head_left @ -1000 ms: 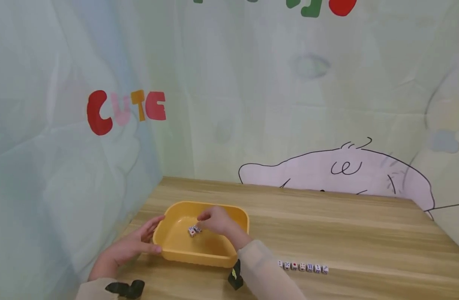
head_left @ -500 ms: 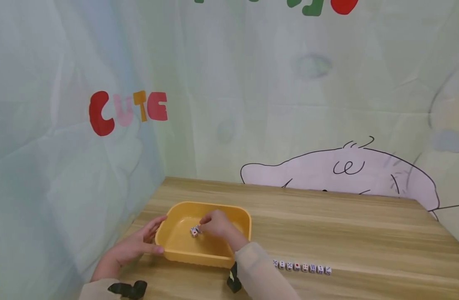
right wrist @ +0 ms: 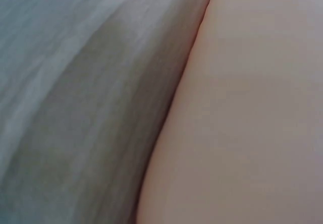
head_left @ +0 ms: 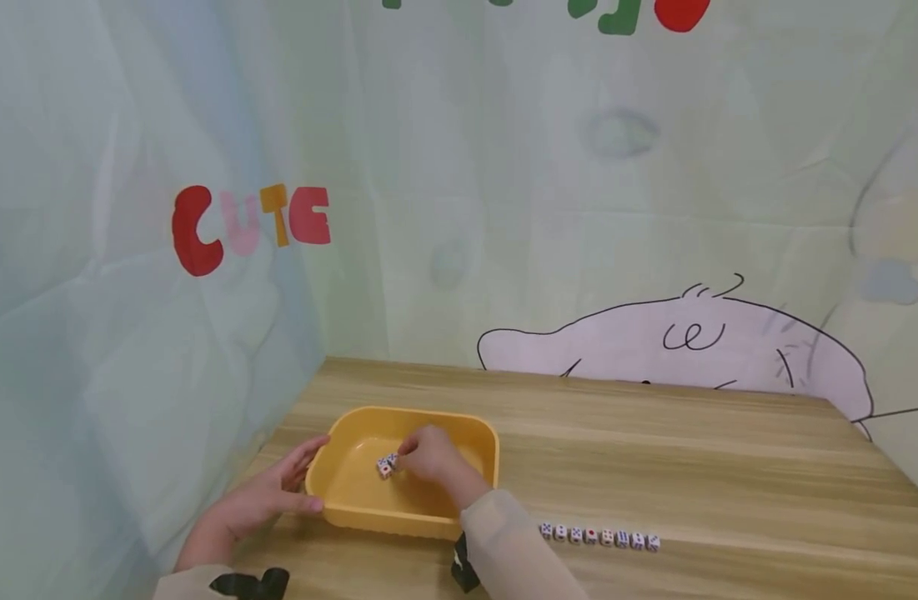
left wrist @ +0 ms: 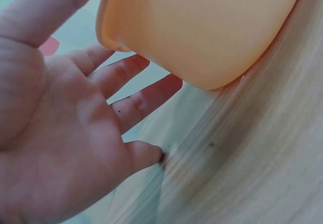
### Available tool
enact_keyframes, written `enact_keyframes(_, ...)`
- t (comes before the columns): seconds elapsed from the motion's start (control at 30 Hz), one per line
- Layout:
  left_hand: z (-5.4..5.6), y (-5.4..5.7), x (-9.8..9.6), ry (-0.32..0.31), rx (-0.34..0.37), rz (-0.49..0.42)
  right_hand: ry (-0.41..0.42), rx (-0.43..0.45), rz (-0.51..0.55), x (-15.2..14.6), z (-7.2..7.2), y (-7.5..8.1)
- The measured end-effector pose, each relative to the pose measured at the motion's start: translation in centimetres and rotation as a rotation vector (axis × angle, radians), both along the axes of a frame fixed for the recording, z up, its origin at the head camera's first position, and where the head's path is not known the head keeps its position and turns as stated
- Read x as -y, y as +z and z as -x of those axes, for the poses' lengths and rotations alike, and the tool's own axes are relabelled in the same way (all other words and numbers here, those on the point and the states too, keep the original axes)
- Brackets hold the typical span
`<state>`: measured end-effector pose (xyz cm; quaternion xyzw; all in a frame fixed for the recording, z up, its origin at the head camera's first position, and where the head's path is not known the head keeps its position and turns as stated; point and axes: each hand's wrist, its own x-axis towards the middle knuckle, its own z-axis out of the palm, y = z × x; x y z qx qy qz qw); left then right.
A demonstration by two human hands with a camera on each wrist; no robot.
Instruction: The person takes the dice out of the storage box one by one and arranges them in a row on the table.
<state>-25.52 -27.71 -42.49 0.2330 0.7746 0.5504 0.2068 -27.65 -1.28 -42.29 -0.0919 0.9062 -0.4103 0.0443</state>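
My left hand (head_left: 267,492) rests against the left end of a yellow plastic tray (head_left: 398,521), thumb at the near side and fingers farther back. In the left wrist view its fingers spread fairly straight, with fingertips touching the tray wall (left wrist: 212,27). Inside the tray, a few small white dice (head_left: 384,471) sit close together. My right hand (head_left: 432,457) reaches in over the tray's near side, its curled fingertips right at the dice. Whether it pinches a die is hidden. The right wrist view shows only blurred skin and table.
To the right of the tray, a straight row of several white dice (head_left: 607,537) lies on the wood-grain table (head_left: 654,458), partly beside my right sleeve (head_left: 522,542). Printed fabric walls (head_left: 579,208) enclose the table at the left and back.
My right fingertips have lowered slightly at the dice in the tray. The right forearm has shifted a little left, showing more of the dice row. The left hand stays on the tray.
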Motion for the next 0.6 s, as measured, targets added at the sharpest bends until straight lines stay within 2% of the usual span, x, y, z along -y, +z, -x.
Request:
enact_keyframes(0.1,-0.03,-0.07,0.14,-0.004,-0.005,-0.002,-0.008,0.005,-0.001,0.11,-0.02,-0.06)
enact_keyframes(0.27,0.04,-0.44,0.20,0.009,0.030,0.001,-0.018,0.010,0.003,0.08,-0.14,-0.30)
enact_keyframes(0.6,0.18,-0.67,0.16,-0.043,0.026,-0.111,-0.012,0.021,0.000,0.01,0.02,-0.30)
